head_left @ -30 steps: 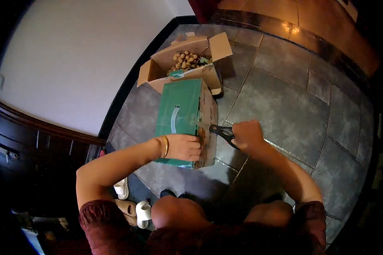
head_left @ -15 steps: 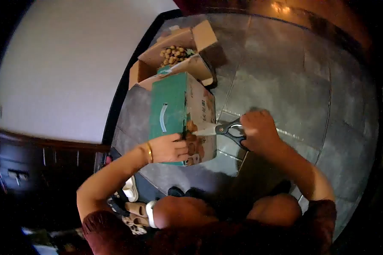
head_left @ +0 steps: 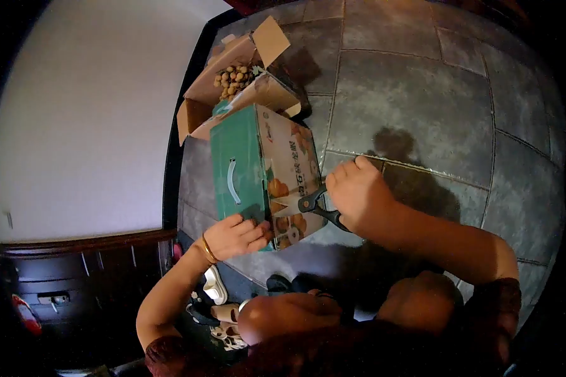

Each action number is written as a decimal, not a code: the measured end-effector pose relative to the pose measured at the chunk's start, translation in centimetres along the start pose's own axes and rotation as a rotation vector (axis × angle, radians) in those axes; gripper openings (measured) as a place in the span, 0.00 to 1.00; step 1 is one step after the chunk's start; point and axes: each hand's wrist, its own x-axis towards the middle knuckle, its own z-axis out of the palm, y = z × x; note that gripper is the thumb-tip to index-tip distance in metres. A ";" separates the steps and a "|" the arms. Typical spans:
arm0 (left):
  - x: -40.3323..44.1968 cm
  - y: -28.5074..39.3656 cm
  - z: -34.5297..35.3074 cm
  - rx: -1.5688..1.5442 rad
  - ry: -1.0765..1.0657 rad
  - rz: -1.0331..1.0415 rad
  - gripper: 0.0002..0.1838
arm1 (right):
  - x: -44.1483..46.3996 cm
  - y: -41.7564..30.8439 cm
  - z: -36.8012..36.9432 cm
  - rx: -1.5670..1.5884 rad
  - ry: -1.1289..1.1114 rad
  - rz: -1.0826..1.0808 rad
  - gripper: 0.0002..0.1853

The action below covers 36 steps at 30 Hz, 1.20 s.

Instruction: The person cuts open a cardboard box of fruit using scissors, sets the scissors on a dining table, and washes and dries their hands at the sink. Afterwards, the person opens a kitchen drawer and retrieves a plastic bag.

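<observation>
A green box (head_left: 236,141) with a white handle strap (head_left: 233,181) and a printed side stands on the tiled floor. My left hand (head_left: 238,237) rests on the near end of its green top, fingers bent at the edge; whether they pinch anything is hidden. Black-handled scissors (head_left: 311,201) are in my right hand (head_left: 360,193), its fingers closed round the handles. The blades point left, at the printed side close to the top edge. Just behind, an open cardboard box (head_left: 210,80) holds a bunch of round brown fruit (head_left: 234,81).
The white wall (head_left: 100,119) and a dark cabinet (head_left: 75,276) are on the left. Several shoes, among them a white slipper (head_left: 214,286), lie at the lower left beside my knees. Grey floor tiles (head_left: 415,94) extend to the right.
Both boxes appear further left and more turned, with more of the printed side showing. The scissors have stayed at the box's side near the top edge, and my left hand has stayed on its near end.
</observation>
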 end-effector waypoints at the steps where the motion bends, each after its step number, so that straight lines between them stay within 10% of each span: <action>1: -0.1 0.1 0.0 -0.003 -0.003 -0.003 0.11 | 0.0 -0.2 -0.1 -0.005 -0.017 0.009 0.17; 15: -0.3 0.4 0.2 -0.016 0.002 -0.033 0.15 | -0.2 -1.3 -1.0 -0.030 0.022 -0.065 0.07; 24: 0.3 4.4 0.2 -0.174 0.043 -0.206 0.13 | 5.7 -7.4 -7.0 -0.385 -0.841 -0.142 0.07; 30: -0.3 10.6 1.5 -0.464 0.369 -0.517 0.07 | 4.3 -2.5 -6.1 0.021 -0.578 -0.072 0.15; 34: 1.0 9.8 1.9 -0.598 0.630 -1.235 0.40 | 2.3 -1.8 -4.8 0.172 -0.598 0.163 0.12; 36: 2.2 9.1 2.6 -0.539 0.494 -1.389 0.56 | 1.0 -1.2 -3.2 0.188 -0.563 0.166 0.28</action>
